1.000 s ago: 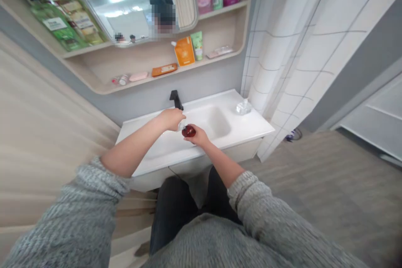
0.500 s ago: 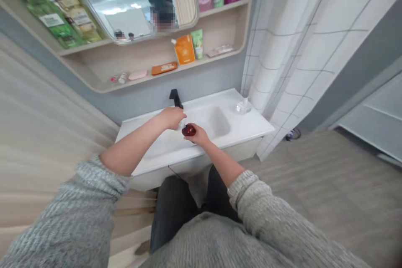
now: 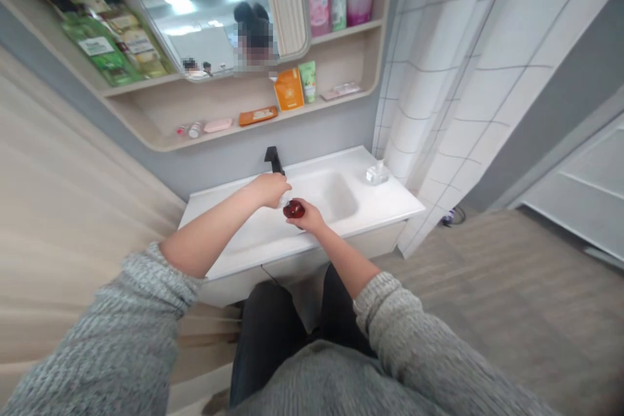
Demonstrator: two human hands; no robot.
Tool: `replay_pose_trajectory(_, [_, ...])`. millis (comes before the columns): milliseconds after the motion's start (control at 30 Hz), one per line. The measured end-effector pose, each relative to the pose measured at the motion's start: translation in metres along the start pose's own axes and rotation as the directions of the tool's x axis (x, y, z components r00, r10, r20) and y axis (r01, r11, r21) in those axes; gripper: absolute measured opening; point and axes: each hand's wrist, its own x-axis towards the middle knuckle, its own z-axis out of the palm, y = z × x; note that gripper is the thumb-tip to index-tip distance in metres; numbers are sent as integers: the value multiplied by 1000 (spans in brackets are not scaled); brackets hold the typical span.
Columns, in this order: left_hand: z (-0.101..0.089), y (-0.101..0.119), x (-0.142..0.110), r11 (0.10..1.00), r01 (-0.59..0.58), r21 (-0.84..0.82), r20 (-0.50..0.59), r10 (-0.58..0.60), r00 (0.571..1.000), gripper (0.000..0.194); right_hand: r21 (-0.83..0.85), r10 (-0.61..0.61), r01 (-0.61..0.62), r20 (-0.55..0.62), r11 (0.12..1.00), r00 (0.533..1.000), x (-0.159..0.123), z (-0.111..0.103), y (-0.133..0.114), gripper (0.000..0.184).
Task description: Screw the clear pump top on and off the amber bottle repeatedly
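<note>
Bathroom corner, shot from head height, looking down. On the right there's a white shower curtain (image 3: 439, 91) with a grey grid print, hanging in soft folds above a grey floor (image 3: 511, 299). Upper left, a pale wood shelf unit (image 3: 341, 58) with rounded corners wraps around a mirror (image 3: 195, 39). It holds pink bottles (image 3: 318, 0), an orange pouch (image 3: 288, 89), and a pink soap bar (image 3: 218, 125).

Below that is a glossy white worktop (image 3: 385, 198) with a shallow basin (image 3: 336, 198) and a matte black faucet (image 3: 274, 159). A little clear glass holder (image 3: 377, 173) sits at its right end.

Chunky grey knit sleeves (image 3: 404, 331) reach in over dark trousers (image 3: 263, 344). The hands are close together above the basin. The left hand (image 3: 267, 190) seems to pinch a small clear piece (image 3: 283, 200), while the right hand (image 3: 308, 218) is wrapped around a shiny dark red rounded object (image 3: 294, 209). Those two pieces touch, and they aren't pulled apart so far. Can't tell if they're joined, though.
</note>
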Motion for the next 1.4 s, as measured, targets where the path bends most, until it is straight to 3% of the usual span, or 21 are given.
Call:
replay_pose_trajectory(833, [1, 2, -4, 1000, 7, -10, -17, -7, 1000, 54, 3, -5, 5, 6, 1000, 1000, 0, 0, 0, 87])
replay_pose_trajectory(967, [14, -8, -9, 996, 28, -80, -72, -34, 997, 59, 22, -5, 5, 2, 1000, 1000, 1, 0, 1, 86])
replay_pose_trajectory(1100, [48, -24, -20, 957, 17, -289, -197, -77, 977, 71, 46, -16, 15, 18, 999, 1000, 0, -2, 2, 84])
replay_pose_trajectory(1167, [74, -28, -27, 890, 27, -456, -263, -164, 951, 74, 52, -13, 12, 23, 999, 1000, -1, -3, 0, 84])
replay_pose_trajectory(1233, [105, -23, -34, 749, 47, -660, -299, -319, 899, 79, 60, -13, 11, 21, 998, 1000, -2, -4, -2, 84])
replay_pose_trajectory(1300, [139, -11, -42, 531, 38, -846, -282, -507, 814, 81, 70, -10, 9, 16, 998, 1000, -3, -5, -3, 83])
replay_pose_trajectory(1400, [190, 14, -54, 190, 12, -982, -138, -754, 643, 77, 86, 9, -10, 11, 996, 1000, -3, -6, -4, 83])
